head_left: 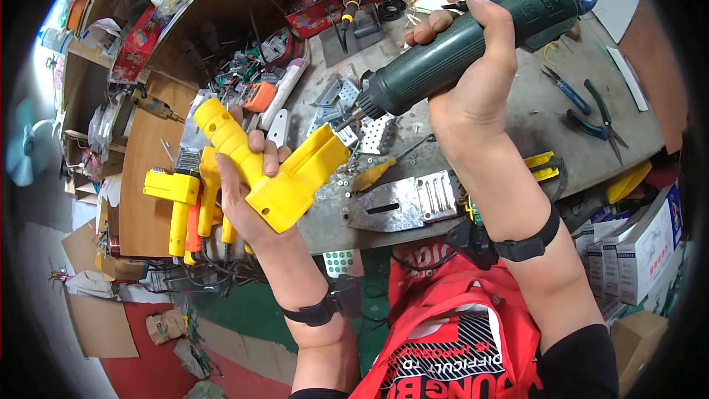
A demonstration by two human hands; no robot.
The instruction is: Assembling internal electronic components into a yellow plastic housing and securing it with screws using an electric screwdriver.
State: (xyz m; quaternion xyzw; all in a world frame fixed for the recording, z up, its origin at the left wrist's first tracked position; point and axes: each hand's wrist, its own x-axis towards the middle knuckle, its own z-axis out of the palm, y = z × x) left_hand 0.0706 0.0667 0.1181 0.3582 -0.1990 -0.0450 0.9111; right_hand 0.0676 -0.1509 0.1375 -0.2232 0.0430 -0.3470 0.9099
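My left hand (pixel 244 192) grips a yellow plastic tool housing (pixel 269 162), shaped like a pistol-grip shell, held above the front edge of the workbench. My right hand (pixel 473 81) is wrapped round a dark green electric screwdriver (pixel 473 37), whose bit tip points down-left and meets the upper right end of the yellow housing. Both wrists wear black straps. A yellow-handled screwdriver (pixel 380 170) lies on the bench just below the housing.
The grey workbench (pixel 517 118) carries metal plates (pixel 402 203), perforated brackets (pixel 377 133), blue and green pliers (pixel 583 107) and loose screws. More yellow housings (pixel 177 199) lie at the left on a wooden board. White boxes (pixel 635 244) stand at the right, red boxes at the back.
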